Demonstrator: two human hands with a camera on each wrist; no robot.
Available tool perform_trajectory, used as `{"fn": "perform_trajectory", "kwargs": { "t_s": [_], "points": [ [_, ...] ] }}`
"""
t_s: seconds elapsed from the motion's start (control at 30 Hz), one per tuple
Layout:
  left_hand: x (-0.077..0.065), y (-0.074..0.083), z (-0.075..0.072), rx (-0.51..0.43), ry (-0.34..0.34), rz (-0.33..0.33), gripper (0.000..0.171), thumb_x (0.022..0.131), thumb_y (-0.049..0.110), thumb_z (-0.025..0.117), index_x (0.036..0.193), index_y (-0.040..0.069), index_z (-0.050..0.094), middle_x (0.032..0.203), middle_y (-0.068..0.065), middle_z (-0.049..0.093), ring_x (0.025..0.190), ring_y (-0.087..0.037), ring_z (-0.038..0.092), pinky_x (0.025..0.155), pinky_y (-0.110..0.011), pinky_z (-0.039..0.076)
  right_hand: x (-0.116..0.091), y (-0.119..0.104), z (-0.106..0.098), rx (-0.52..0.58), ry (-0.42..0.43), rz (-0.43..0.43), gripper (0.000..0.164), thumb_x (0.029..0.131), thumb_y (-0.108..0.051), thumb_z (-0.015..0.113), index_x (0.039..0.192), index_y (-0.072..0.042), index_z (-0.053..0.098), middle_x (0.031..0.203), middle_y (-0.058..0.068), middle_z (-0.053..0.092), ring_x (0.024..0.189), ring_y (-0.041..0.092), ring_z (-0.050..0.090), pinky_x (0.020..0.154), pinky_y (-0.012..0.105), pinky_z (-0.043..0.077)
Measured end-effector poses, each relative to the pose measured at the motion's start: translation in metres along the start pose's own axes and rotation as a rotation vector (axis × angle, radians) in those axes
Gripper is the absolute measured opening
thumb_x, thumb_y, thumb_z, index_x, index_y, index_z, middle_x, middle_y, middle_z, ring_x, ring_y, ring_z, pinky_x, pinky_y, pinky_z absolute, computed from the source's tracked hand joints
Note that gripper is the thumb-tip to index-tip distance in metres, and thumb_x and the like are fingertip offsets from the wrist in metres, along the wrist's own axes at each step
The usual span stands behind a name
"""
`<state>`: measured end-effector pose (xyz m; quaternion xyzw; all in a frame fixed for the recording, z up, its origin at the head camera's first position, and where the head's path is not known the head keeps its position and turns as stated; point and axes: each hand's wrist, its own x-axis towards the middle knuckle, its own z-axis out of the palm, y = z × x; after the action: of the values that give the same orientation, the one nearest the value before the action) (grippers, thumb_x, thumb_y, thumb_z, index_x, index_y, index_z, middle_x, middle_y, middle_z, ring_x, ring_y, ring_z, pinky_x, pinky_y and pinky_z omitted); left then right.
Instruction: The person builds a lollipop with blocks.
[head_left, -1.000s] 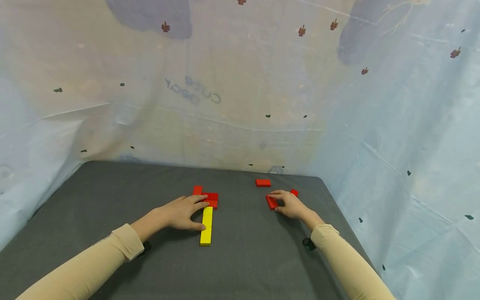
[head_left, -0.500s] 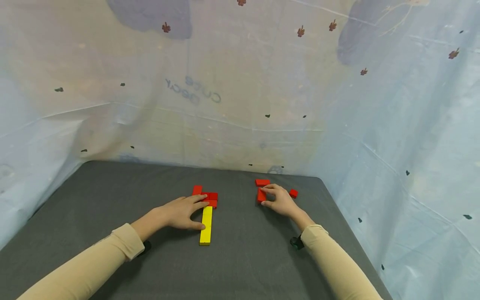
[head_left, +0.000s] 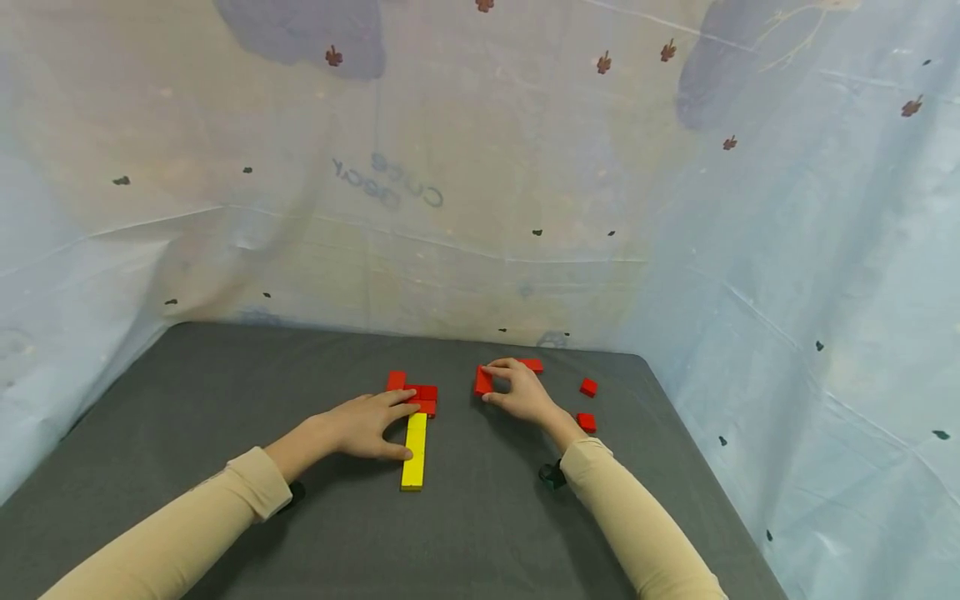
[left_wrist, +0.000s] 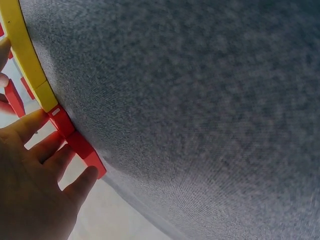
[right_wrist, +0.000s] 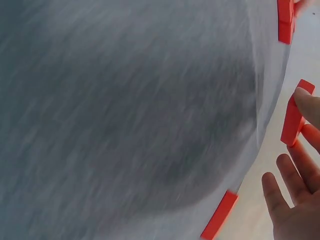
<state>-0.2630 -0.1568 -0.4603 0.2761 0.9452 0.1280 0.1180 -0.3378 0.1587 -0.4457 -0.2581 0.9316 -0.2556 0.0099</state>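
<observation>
Nearing yellow strip (head_left: 412, 477): held red block (head_left: 482, 382)

The right hand (head_left: 525, 396) partly hides the far red block (head_left: 533, 365). The head view's bottom cuts off the table's (head_left: 480, 533) near edge.

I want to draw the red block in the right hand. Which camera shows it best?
The right wrist view: the red block looks biggest there, mostly uncovered. The head view shows it small, partly covered by the right hand. The left wrist view shows it small too, near the left edge.
</observation>
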Motion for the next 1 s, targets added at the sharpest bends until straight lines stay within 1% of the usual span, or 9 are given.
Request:
{"fn": "perform_trajectory", "kwargs": {
  "t_s": [0.17, 0.4, 0.47, 0.7, 0.87, 1.0],
  "points": [
    [0.000, 0.000, 0.000, 0.004, -0.003, -0.010, 0.088, 0.091, 0.065, 0.068, 0.161, 0.017, 0.043, 0.170, -0.010, 0.029, 0.150, -0.036, 0.037, 0.119, -0.063, 0.030, 0.011, -0.010, 0.013, -0.005, -0.033, -0.025, 0.055, 0.095, -0.021, 0.079, 0.147, -0.011, 0.061, 0.149, 0.013, 0.053, 0.140, 0.036, 0.048, 0.115, 0.054, 0.040],
    [0.002, 0.003, -0.001, 0.000, -0.005, -0.024, 0.091, 0.090, 0.065, 0.069, 0.161, 0.016, 0.042, 0.169, -0.011, 0.030, 0.147, -0.041, 0.039, 0.117, -0.065, 0.032, 0.022, -0.021, 0.027, -0.049, -0.098, -0.036, 0.056, 0.096, -0.023, 0.078, 0.148, -0.013, 0.060, 0.149, 0.012, 0.053, 0.140, 0.034, 0.048, 0.116, 0.052, 0.040],
    [0.002, 0.003, -0.001, 0.003, -0.005, -0.022, 0.090, 0.090, 0.065, 0.069, 0.160, 0.016, 0.043, 0.169, -0.011, 0.031, 0.147, -0.041, 0.040, 0.117, -0.065, 0.033, 0.025, -0.024, 0.030, -0.058, -0.113, -0.043, 0.055, 0.096, -0.023, 0.077, 0.148, -0.012, 0.060, 0.149, 0.012, 0.053, 0.139, 0.034, 0.048, 0.116, 0.051, 0.041],
    [0.003, 0.001, -0.002, 0.008, -0.008, -0.013, 0.090, 0.090, 0.066, 0.069, 0.160, 0.015, 0.044, 0.169, -0.011, 0.030, 0.148, -0.039, 0.039, 0.117, -0.064, 0.034, 0.033, -0.034, 0.038, -0.092, -0.129, -0.038, 0.054, 0.097, -0.023, 0.077, 0.147, -0.012, 0.061, 0.149, 0.012, 0.054, 0.139, 0.034, 0.049, 0.116, 0.051, 0.041],
    [0.004, -0.001, 0.000, 0.009, -0.008, -0.013, 0.090, 0.090, 0.067, 0.069, 0.160, 0.016, 0.044, 0.169, -0.011, 0.031, 0.148, -0.039, 0.039, 0.117, -0.064, 0.034, 0.036, -0.037, 0.043, -0.123, -0.141, -0.035, 0.054, 0.097, -0.024, 0.076, 0.147, -0.013, 0.061, 0.149, 0.011, 0.054, 0.140, 0.032, 0.048, 0.122, 0.050, 0.034],
    [0.003, -0.001, 0.000, 0.012, -0.008, -0.014, 0.091, 0.090, 0.067, 0.068, 0.161, 0.016, 0.043, 0.169, -0.011, 0.030, 0.148, -0.039, 0.039, 0.117, -0.064, 0.034, 0.037, -0.038, 0.044, -0.130, -0.148, -0.041, 0.053, 0.098, -0.024, 0.076, 0.147, -0.013, 0.060, 0.150, 0.011, 0.054, 0.140, 0.032, 0.048, 0.120, 0.049, 0.035]
  ]
}}
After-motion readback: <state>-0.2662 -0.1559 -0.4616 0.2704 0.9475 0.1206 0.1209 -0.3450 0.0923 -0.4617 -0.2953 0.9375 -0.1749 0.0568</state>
